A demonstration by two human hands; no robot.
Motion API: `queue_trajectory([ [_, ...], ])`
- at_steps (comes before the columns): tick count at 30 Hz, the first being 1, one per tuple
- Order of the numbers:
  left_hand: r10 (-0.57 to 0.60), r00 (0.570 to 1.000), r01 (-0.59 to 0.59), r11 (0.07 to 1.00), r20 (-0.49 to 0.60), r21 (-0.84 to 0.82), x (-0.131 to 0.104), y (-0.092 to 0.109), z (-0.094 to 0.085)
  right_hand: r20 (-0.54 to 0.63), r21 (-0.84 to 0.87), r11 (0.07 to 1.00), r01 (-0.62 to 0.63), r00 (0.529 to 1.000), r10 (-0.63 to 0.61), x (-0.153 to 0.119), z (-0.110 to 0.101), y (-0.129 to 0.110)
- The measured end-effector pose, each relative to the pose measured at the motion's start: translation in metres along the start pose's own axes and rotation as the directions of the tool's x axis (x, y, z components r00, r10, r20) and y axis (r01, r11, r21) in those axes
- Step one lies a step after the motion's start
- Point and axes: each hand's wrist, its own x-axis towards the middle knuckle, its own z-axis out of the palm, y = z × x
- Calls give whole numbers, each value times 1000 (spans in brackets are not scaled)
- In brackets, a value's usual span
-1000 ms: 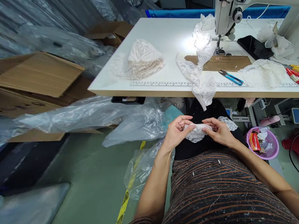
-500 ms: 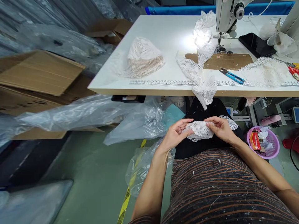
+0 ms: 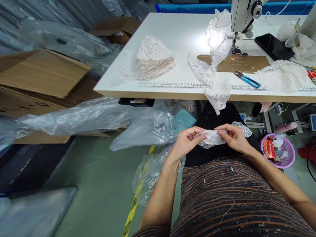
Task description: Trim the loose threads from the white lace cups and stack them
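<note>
Over my lap, a piece of white lace (image 3: 212,138) is stretched between my two hands. My left hand (image 3: 189,140) pinches its left end between thumb and fingers. The right end is pinched by my right hand (image 3: 232,136), and more lace shows beyond that wrist. Above them, a long white lace strip (image 3: 218,90) runs from the sewing machine (image 3: 240,19) down over the table's front edge. Blue thread snips (image 3: 247,80) lie by a brown board (image 3: 243,64), with another lace piece (image 3: 281,75) to their right.
A lace pile (image 3: 155,59) sits on the left of the white table (image 3: 118,74); a black phone (image 3: 274,47) lies at right. Cardboard boxes (image 3: 41,72) and plastic sheeting (image 3: 145,123) crowd the left side. A purple basket (image 3: 291,154) with scraps stands on the floor at right.
The lace between my hands is now drawn flatter and narrower, its upper edge folded toward me. Both hands keep their pinch in nearly the same place. The view has shifted slightly.
</note>
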Motion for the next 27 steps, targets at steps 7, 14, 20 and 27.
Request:
queue_trajectory([
  [7, 142, 990, -142, 990, -6, 16, -1, 7, 1, 9, -10, 1000, 28, 1000, -28, -1, 2, -4],
  [14, 149, 987, -146, 988, -60, 54, 0, 5, 0, 6, -4, 1000, 27, 1000, -27, -1, 3, -4],
  [20, 84, 996, -84, 996, -22, 3, -2, 6, -1, -5, 18, 1000, -12, 1000, 12, 0, 2, -5],
  [27, 130, 987, -133, 991, -99, -26, -1, 6, 1, 8, 30, 999, -14, 1000, 14, 0, 4, -9],
])
